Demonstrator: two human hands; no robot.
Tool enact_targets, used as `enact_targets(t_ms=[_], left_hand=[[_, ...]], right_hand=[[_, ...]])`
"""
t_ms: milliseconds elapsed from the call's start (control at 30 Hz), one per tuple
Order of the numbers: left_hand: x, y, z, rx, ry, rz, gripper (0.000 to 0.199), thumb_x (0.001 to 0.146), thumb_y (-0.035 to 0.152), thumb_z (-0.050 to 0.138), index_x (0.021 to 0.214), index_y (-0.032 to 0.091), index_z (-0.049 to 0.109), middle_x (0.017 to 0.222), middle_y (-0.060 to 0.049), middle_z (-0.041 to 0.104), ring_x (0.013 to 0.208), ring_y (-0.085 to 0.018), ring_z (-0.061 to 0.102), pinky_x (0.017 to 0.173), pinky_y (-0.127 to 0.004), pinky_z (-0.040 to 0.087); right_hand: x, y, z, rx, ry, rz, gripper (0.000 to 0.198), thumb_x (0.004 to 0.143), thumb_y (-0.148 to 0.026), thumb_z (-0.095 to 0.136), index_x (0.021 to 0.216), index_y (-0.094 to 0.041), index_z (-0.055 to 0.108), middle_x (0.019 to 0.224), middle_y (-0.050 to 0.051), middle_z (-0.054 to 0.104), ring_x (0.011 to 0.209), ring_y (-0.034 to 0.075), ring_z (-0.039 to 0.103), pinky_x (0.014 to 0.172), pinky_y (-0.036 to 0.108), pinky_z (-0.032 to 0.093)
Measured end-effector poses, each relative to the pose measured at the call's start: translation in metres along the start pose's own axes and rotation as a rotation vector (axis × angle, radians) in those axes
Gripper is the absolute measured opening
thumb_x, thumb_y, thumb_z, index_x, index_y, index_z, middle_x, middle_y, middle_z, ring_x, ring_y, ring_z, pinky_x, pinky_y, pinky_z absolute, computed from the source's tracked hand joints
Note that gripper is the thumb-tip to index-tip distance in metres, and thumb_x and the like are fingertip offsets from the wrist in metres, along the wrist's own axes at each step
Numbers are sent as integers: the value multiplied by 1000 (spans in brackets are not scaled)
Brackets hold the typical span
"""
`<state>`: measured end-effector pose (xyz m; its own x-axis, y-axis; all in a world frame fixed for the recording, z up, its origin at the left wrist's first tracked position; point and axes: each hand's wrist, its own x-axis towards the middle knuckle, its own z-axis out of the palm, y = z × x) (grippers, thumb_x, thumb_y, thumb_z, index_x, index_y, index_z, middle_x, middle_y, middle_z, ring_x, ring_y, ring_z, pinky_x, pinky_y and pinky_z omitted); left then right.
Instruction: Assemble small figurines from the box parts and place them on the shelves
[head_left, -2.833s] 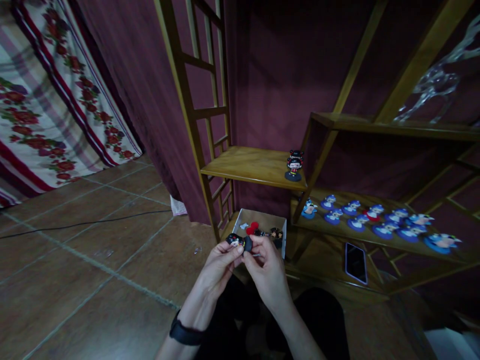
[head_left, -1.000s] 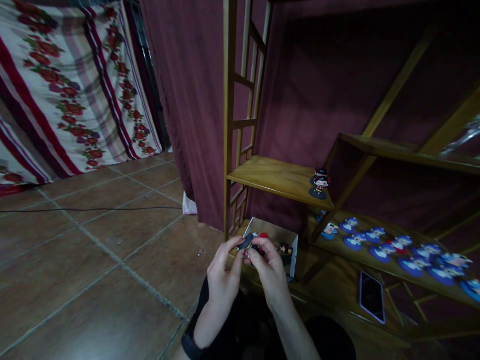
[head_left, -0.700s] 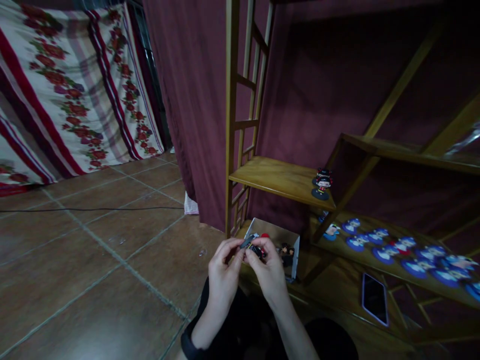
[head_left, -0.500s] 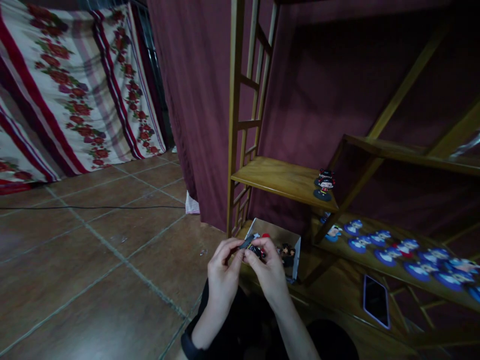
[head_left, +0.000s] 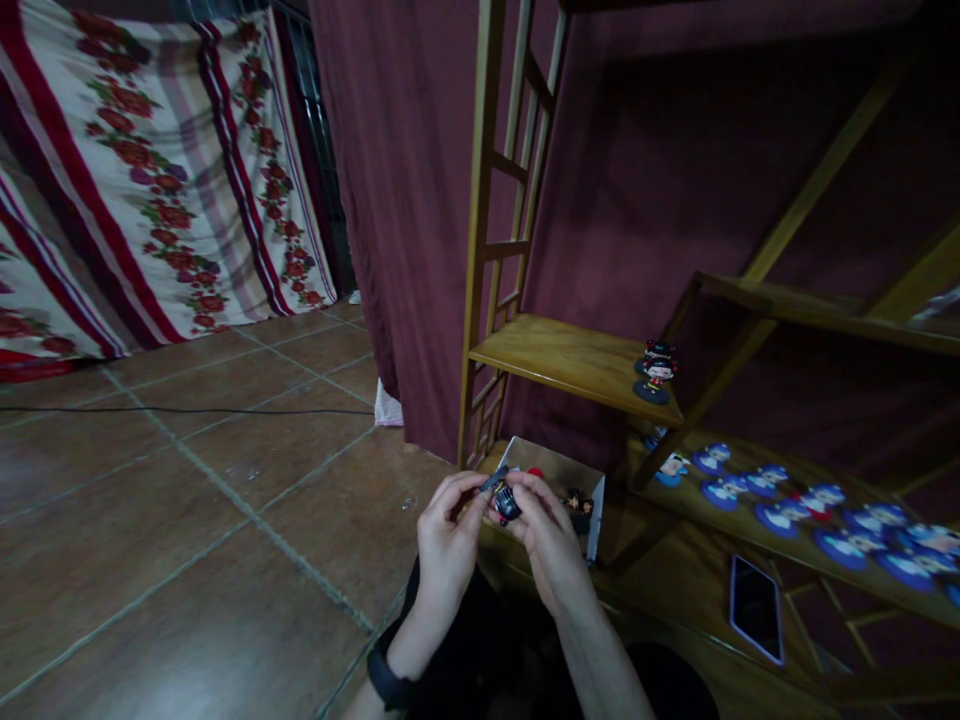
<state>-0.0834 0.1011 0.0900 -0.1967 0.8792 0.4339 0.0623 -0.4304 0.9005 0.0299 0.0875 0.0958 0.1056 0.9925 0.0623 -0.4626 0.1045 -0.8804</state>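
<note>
Between both hands is a small black-haired figurine (head_left: 507,503), its head toward me and its dark flat base pointing away. My left hand (head_left: 450,525) pinches the base between thumb and fingers. Around the figurine's head and body, my right hand (head_left: 546,530) is closed. Just behind the hands stands an open cardboard box (head_left: 559,462) holding more small dark-haired figurines (head_left: 579,503) and something red. Two similar figurines (head_left: 656,372) on round dark bases stand at the right end of the small wooden shelf (head_left: 562,350).
Several blue-based figurines (head_left: 726,490) stand in rows on the lower shelf at right. A phone (head_left: 755,610) lies on the wooden ledge before them. A wooden post (head_left: 480,230) rises beyond the box. A black cable (head_left: 187,410) crosses the tiled floor.
The figurine has been turned in my fingers, so its round black head now shows more. My right hand's fingers have shifted around it. The view has moved slightly.
</note>
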Motion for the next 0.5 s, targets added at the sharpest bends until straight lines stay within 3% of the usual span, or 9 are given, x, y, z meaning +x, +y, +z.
enact_targets(t_ms=[167,500], left_hand=[[0,3,-3,55,-47,21,14,73,24,61,85,21,69,89,-5,65,87,-19,60,79,-31,46],[1,7,-6,41,-55,28,14,73,23,61,84,22,70,87,-4,66,85,-19,60,77,-30,47]], right_hand=[[0,-2,-3,137,-54,149,21,71,-34,66,85,-20,62,90,4,65,82,19,62,70,37,53],[-1,-3,-1,126,-116,128,18,69,-31,68,81,-21,59,88,2,63,82,16,60,75,34,51]])
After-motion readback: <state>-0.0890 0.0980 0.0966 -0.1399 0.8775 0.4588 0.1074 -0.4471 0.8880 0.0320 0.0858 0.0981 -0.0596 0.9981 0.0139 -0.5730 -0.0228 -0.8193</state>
